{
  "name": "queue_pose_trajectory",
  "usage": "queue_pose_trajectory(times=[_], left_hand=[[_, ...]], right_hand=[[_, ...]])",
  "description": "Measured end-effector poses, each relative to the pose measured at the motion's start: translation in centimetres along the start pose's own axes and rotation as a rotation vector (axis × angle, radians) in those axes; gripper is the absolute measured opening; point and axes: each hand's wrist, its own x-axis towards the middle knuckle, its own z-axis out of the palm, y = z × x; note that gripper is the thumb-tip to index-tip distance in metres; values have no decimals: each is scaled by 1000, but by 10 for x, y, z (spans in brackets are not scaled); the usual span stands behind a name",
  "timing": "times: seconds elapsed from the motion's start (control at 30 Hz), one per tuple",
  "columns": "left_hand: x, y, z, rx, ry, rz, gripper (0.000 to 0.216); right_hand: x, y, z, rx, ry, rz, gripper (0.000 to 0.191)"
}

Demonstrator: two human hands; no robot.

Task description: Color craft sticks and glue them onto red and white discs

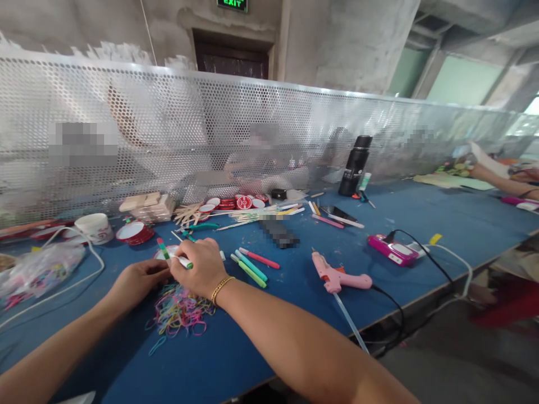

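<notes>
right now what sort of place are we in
Probably a shared craft workshop: a pink glue gun and coloured markers lie on a long blue table.

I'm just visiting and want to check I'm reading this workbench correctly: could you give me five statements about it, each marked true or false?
1. The right hand holds a marker. True.
2. The right hand also holds the glue gun. False: the pink glue gun lies on the table.
3. Colourful bands lie near the left hand. True.
4. The bottle has been laid on its side. False: the black bottle stands.
5. A white cup stands on the table. True.
</notes>
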Motion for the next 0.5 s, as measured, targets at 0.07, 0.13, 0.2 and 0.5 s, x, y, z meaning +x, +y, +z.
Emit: queue_pose_trajectory(times=[0.07,0.13,0.2,0.5], left_hand=[[1,0,-1,5,9,-3,45],[1,2,-1,7,19,-7,47],[1,3,-2,10,24,-17,49],[0,2,-2,21,-21,-19,50]], right_hand=[[0,-1,-1,17,-15,-24,12],[1,-2,-2,31,-41,-44,13],[1,-3,-3,36,-62,-49,13],[2,-1,-2,-3,-47,-3,13]])
